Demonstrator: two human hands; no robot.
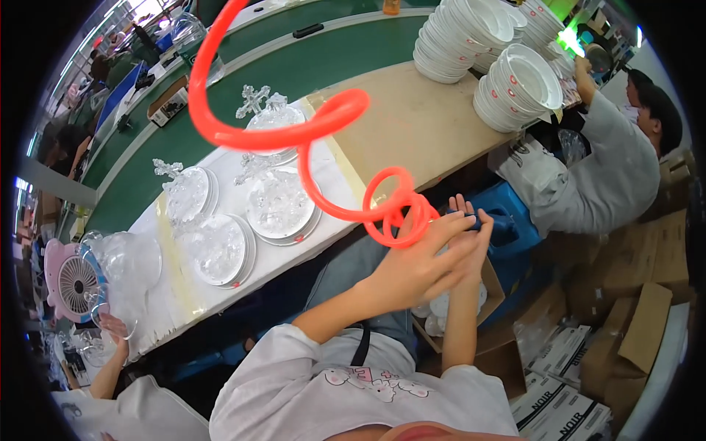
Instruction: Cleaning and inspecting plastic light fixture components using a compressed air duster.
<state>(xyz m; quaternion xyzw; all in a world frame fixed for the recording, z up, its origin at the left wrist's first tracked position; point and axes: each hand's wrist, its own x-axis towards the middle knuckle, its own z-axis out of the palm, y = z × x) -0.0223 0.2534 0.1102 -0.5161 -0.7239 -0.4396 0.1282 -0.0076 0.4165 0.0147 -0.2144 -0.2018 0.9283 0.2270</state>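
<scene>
Head view: our left hand (415, 268) is out in front, palm turned away, fingers spread wide and flat, grasping nothing we can see. Our right hand (471, 228) sits just behind it, fingertips touching a dark blue tool (494, 223); whether it grips the tool, we cannot tell, since the left hand covers most of it. An orange coiled hose (309, 136) hangs just above both hands, its lowest loops touching the left fingertips, then spirals up and away to the left. Below the hands is an open cardboard box (494, 290) with white round parts inside. Left of the hands, the tabletop (412, 121) carries clear plastic domes with crosses (276, 198) on white discs. Beyond the hands, stacks of white bowls (518, 88). Right of the hands, another person in a grey shirt (610, 176) sits.
</scene>
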